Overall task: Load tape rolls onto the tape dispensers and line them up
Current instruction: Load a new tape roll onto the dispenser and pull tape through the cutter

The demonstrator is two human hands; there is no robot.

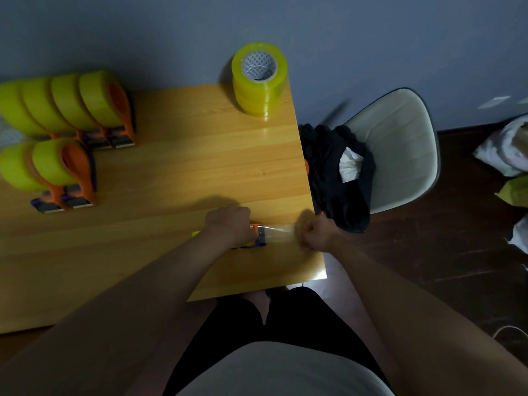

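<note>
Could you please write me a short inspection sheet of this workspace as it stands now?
Surface: wooden table, glossy, by a grey wall.
Job's things: six loaded dispensers in two rows at far left; stack of tape rolls at the far right corner; dispenser in hand with a clear tape strip pulled out.
Clutter: nothing seen on the table.
Hands: left hand grips the dispenser; right hand pinches the strip's end.
Cables: white cord on the floor.
Surroundings: chair holding dark clothing; bags at right.
</note>
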